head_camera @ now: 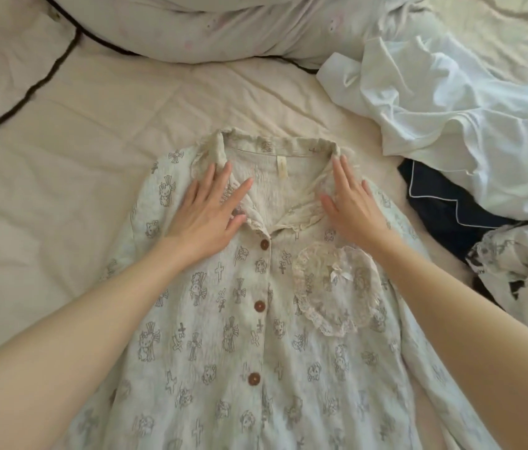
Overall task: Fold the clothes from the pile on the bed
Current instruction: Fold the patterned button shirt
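On the collar, your fingers lay straight and slightly spread, both palms flat: left hand, right hand. Printed pajama shirt lay buttoned, face up on the bed. Pile of clothes sat at right, just beside it.

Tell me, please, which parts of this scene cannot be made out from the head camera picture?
- Printed shirt: hem cut off by the bottom edge; sleeve ends unseen.
- Collar parts beneath the left hand and right hand.
- Neck label: too small to read.
- Dark garment: mostly buried under the white garment.
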Available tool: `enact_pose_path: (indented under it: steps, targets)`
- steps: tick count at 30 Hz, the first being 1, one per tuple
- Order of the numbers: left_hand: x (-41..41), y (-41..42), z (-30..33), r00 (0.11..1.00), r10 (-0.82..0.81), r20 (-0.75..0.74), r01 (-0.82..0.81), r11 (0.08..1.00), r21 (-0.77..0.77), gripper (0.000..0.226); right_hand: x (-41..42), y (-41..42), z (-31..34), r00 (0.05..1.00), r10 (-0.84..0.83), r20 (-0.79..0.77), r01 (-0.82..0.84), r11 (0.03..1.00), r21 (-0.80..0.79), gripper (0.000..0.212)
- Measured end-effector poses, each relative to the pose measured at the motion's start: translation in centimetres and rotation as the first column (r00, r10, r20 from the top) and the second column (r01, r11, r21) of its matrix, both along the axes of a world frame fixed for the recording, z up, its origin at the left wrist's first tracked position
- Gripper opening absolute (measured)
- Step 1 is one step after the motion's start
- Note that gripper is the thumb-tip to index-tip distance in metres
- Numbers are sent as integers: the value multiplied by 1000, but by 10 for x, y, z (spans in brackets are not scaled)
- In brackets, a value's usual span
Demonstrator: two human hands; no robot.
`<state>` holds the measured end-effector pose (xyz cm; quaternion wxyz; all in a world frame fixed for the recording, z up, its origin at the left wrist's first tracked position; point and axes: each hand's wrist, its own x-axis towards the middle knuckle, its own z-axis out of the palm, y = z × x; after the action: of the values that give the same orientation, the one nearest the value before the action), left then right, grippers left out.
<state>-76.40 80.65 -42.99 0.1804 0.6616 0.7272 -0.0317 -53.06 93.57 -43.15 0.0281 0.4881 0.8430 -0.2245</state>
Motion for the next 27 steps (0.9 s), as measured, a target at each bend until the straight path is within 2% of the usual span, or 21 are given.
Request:
enact_pose_path:
  steps: [4, 9, 11, 12, 14, 17, 18, 20, 21, 23, 25, 27]
  targets:
    - [-5, -2, 2, 999, 46, -21, -47, 998, -40, 59, 2, 22, 5, 988, -109, 113, 124, 983, -132, 52]
    - [-7, 14, 8, 981, 164, 99, -161, 986, -42, 57, -5, 39, 11, 983, -143, 119, 144, 990, -1, 42]
    - [-7, 20, 9, 970, 224, 97, -221, 974, -37, 57, -13, 49, 10, 989, -118, 90, 117, 993, 11, 37]
    - [-6, 22, 9, 966, 250, 58, -251, 968, 4, 56, -17, 54, 9, 992, -93, 85, 93, 996, 2, 34]
    - [-3, 29, 10, 955, 290, -57, -276, 944, 179, 49, -23, 63, 6, 996, -50, 77, 52, 998, -20, 21]
    - [7, 54, 15, 967, 223, -126, -160, 910, 382, 34, -24, 67, 5, 997, -63, 34, 64, 997, -30, 14]
    - [14, 66, 15, 981, 166, -98, -114, 910, 399, 32, -22, 66, 3, 998, -66, 18, 67, 998, -18, 15]
    - [35, 92, 13, 986, 111, 124, -150, 914, 377, 26, -15, 66, -3, 997, -74, -21, 74, 997, 6, 17]
    - [49, 107, 12, 950, 143, 279, -232, 919, 318, 27, -12, 65, -7, 995, -81, -52, 82, 997, 12, 18]
    - [75, 136, 15, 817, 288, 500, -409, 900, 151, 32, -10, 64, -12, 989, -83, -123, 84, 996, 2, 27]
    - [94, 160, 14, 687, 402, 606, -531, 846, 41, 41, -8, 63, -17, 977, -87, -192, 84, 996, -27, 33]
    - [104, 176, 14, 633, 459, 623, -569, 822, -27, 51, -4, 63, -20, 957, -116, -267, 108, 993, -46, 32]
